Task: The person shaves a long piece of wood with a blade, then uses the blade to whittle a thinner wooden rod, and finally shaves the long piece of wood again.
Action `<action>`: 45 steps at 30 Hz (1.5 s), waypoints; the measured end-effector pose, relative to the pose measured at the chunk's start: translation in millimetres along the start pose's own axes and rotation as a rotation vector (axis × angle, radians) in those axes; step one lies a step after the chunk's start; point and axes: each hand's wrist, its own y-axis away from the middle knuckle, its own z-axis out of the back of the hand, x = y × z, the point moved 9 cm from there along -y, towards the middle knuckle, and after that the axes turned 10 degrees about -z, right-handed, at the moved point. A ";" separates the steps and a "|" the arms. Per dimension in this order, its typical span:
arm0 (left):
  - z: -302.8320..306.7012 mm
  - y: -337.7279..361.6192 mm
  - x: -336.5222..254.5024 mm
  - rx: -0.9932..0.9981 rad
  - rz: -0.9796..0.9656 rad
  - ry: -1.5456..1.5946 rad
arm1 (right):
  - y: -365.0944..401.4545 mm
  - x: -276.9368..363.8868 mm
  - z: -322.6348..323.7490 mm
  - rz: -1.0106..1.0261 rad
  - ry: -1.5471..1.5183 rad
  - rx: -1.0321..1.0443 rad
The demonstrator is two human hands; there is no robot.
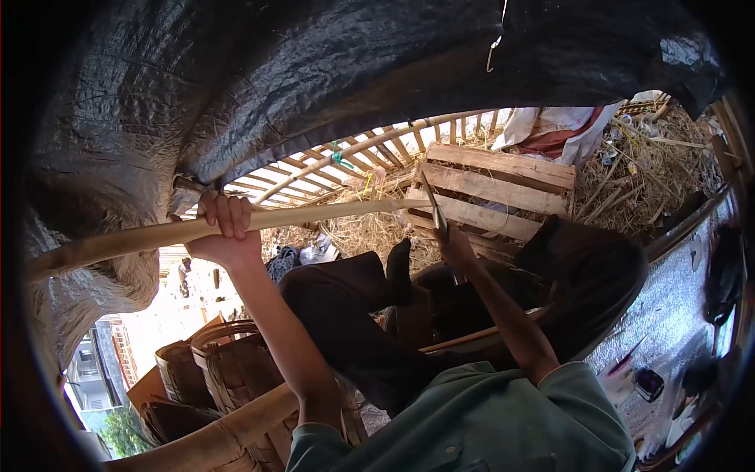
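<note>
A long pale bamboo strip [314,215] runs across the middle of the view, from the far left to a wooden crate. My left hand [222,230] grips the strip from above, fingers wrapped over it. My right hand [454,242] is closed on the handle of a knife [433,206]. The blade points up and meets the right end of the strip. My knees in dark trousers [370,315] sit below both arms.
A slatted wooden crate [503,193] stands behind the knife on straw. A black tarp [314,71] hangs overhead. Woven bamboo baskets [208,366] and a thick bamboo pole [212,440] lie at lower left. A bamboo railing [354,149] runs behind.
</note>
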 end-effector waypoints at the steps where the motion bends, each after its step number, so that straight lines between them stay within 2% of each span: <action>1: 0.6 -0.7 0.4 -0.010 -0.010 -0.004 | 8.9 18.9 -10.4 0.121 0.020 -0.018; 2: -0.3 0.2 1.7 -0.016 -0.005 -0.007 | 18.1 37.0 -21.1 0.240 0.038 -0.036; 4: -4.8 2.5 3.1 -0.026 0.008 -0.017 | 36.0 72.3 -42.8 0.273 0.067 0.039; 7: -0.1 3.3 1.3 -0.036 -0.003 -0.021 | 63.0 124.4 -58.5 0.488 0.093 0.030; 10: 0.2 4.5 2.6 -0.004 0.009 -0.004 | 61.4 127.3 -68.0 0.501 0.168 -0.046; 11: -1.1 3.7 3.2 0.008 0.016 0.001 | 52.0 112.3 -72.3 0.409 0.224 -0.066; 14: 11.2 4.8 -0.2 -0.018 0.009 0.042 | 21.9 57.9 -74.1 0.341 0.348 -0.022; 15: 9.5 3.9 -3.6 0.049 0.002 0.017 | 16.5 61.4 -70.0 0.353 0.395 0.013; 18: 30.3 2.4 -7.2 -0.094 -0.014 -0.069 | 21.0 78.8 -70.1 0.381 0.352 0.034; 19: 27.8 0.6 -5.6 -0.043 -0.013 -0.046 | 38.7 103.2 -63.8 0.431 0.353 -0.028; 21: 13.1 1.3 -1.3 0.039 -0.001 -0.008 | 63.2 145.8 -65.1 0.526 0.232 0.038; 22: 5.7 3.0 0.7 0.077 0.009 0.006 | 69.6 155.6 -67.1 0.570 0.168 0.075; 25: -4.7 5.8 5.1 0.106 0.010 -0.025 | 70.4 157.9 -66.7 0.632 0.198 0.004; 28: -0.8 13.3 4.8 0.070 0.007 -0.051 | 9.1 50.7 -68.3 0.226 0.162 0.031; 29: 0.4 14.4 4.6 0.061 0.002 -0.050 | 11.9 50.1 -64.8 0.256 0.210 0.027; 30: 7.0 13.0 3.1 0.135 -0.001 0.010 | 8.9 56.2 -60.1 0.303 0.257 0.012; 32: 24.6 7.6 -2.5 0.038 -0.039 -0.030 | 22.2 52.4 -66.5 0.311 0.291 0.009; 34: 23.2 4.2 -1.1 0.057 -0.034 -0.045 | 21.8 76.3 -64.5 0.321 0.289 -0.021; 38: 15.5 6.9 1.5 0.051 -0.018 -0.064 | 80.7 151.5 -64.8 0.544 0.218 0.055; 41: 13.5 7.4 5.4 -0.013 -0.020 -0.064 | 105.3 183.0 -54.6 0.709 0.269 0.084; 44: -0.1 7.7 8.3 0.067 0.001 -0.105 | 21.1 68.6 -70.1 0.265 0.209 0.054; 45: 11.6 12.4 4.1 0.032 -0.002 -0.077 | 24.8 54.8 -67.5 0.265 0.266 0.060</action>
